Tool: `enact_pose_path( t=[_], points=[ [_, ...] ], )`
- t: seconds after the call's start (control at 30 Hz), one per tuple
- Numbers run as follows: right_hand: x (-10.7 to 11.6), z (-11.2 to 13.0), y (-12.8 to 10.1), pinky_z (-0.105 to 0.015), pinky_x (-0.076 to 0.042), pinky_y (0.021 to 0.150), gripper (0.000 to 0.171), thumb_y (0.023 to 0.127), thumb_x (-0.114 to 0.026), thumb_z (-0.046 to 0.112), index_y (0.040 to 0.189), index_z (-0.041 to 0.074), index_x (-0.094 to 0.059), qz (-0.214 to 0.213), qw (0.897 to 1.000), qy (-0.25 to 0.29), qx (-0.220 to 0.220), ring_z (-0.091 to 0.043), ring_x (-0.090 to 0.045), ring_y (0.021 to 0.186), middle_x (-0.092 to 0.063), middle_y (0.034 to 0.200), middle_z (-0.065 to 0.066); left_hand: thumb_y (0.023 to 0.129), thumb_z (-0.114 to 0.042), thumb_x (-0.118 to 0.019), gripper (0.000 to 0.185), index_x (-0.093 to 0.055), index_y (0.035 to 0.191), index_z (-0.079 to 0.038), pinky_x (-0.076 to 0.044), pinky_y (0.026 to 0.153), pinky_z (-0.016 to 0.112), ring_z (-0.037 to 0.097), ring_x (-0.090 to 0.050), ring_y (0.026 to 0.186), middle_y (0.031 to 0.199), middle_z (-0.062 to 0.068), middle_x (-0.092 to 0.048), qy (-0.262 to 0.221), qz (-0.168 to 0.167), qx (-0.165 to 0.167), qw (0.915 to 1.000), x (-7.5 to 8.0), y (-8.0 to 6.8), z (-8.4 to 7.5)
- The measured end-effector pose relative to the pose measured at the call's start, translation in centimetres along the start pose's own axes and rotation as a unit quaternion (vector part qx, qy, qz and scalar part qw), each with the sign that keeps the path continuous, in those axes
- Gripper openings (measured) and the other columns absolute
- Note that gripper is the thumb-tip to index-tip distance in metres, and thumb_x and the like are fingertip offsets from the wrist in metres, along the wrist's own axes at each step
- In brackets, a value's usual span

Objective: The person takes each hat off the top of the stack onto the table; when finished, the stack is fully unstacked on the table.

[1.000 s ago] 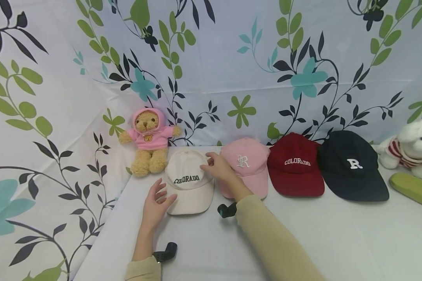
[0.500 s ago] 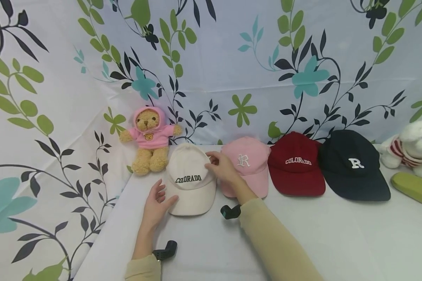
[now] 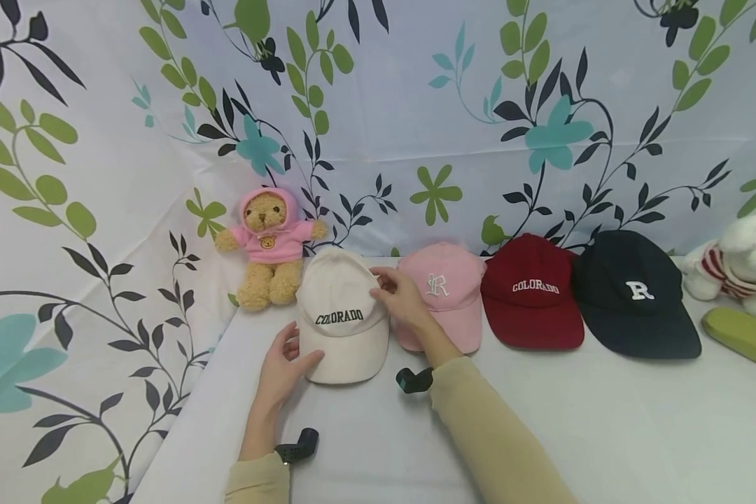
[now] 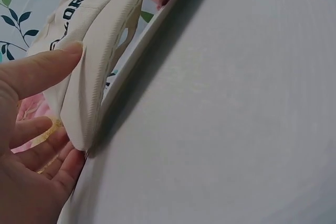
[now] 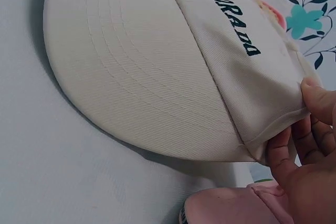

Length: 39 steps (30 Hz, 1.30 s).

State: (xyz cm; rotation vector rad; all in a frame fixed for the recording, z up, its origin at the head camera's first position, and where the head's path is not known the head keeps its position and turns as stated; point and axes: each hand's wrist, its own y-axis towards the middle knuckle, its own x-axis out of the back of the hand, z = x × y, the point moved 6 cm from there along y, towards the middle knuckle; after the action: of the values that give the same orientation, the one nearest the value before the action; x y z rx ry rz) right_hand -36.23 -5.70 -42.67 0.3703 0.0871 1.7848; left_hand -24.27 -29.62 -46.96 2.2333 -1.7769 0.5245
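A cream cap [image 3: 343, 318] lettered COLORADO sits at the back left of the white table [image 3: 542, 434], its brim toward me. My left hand [image 3: 292, 350] holds the brim's left edge. In the left wrist view the thumb [image 4: 42, 69] lies on top of the brim [image 4: 92, 77], and the other fingers curl beneath it. My right hand [image 3: 387, 290] pinches the crown's right side. In the right wrist view that thumb [image 5: 317, 98] rests on the cream cap [image 5: 157, 66] and the fingers tuck under its rim, with the brim raised slightly off the table.
A teddy bear in a pink hoodie [image 3: 269, 245] sits just behind the cream cap. To its right lie a pink cap [image 3: 447, 294], a red COLORADO cap [image 3: 532, 297] and a dark cap [image 3: 633, 297]. Far right are a white plush dog [image 3: 740, 262] and a green object [image 3: 740, 339].
The cream cap's crown has risen and tipped back a little between my hands. My right hand has shifted slightly up along the crown; the left stays on the brim.
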Motion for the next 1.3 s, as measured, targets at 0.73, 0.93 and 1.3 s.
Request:
enact_pose_path(
  t=[0.73, 0.93, 1.3],
  points=[
    [2.0, 1.0, 1.6, -0.029, -0.051, 0.082, 0.039, 0.099, -0.057, 0.006, 0.137, 0.001, -0.06, 0.073, 0.993, -0.078, -0.04, -0.024, -0.06, 0.1, -0.064, 0.108, -0.011, 0.088, -0.015, -0.079, 0.07, -0.045, 0.149, -0.003, -0.049, 0.077, 0.027, 0.028, -0.057, 0.102, 0.127, 0.022, -0.055, 0.025, 0.002, -0.006, 0.9997, -0.2, 1.5, -1.7],
    [2.0, 1.5, 2.1, -0.031, -0.051, 0.085, 0.043, 0.099, -0.053, 0.006, 0.142, 0.001, -0.056, 0.1, 0.991, -0.08, -0.047, -0.026, -0.058, 0.107, -0.062, 0.111, -0.013, 0.089, -0.015, -0.079, 0.071, -0.044, 0.15, -0.002, -0.049, 0.08, 0.029, 0.03, -0.057, 0.106, 0.129, 0.023, -0.055, 0.032, 0.014, -0.014, 0.9993, 0.1, 2.7, -1.9],
    [1.3, 1.7, 2.9, -0.037, -0.051, 0.093, 0.045, 0.099, -0.052, 0.009, 0.144, 0.002, -0.054, 0.125, 0.985, -0.099, -0.064, -0.029, -0.056, 0.12, -0.062, 0.12, -0.014, 0.09, -0.017, -0.078, 0.071, -0.044, 0.15, 0.0, -0.048, 0.081, 0.031, 0.031, -0.057, 0.106, 0.129, 0.024, -0.055, 0.054, 0.016, -0.013, 0.9983, 0.0, 3.8, -1.4]
  ],
)
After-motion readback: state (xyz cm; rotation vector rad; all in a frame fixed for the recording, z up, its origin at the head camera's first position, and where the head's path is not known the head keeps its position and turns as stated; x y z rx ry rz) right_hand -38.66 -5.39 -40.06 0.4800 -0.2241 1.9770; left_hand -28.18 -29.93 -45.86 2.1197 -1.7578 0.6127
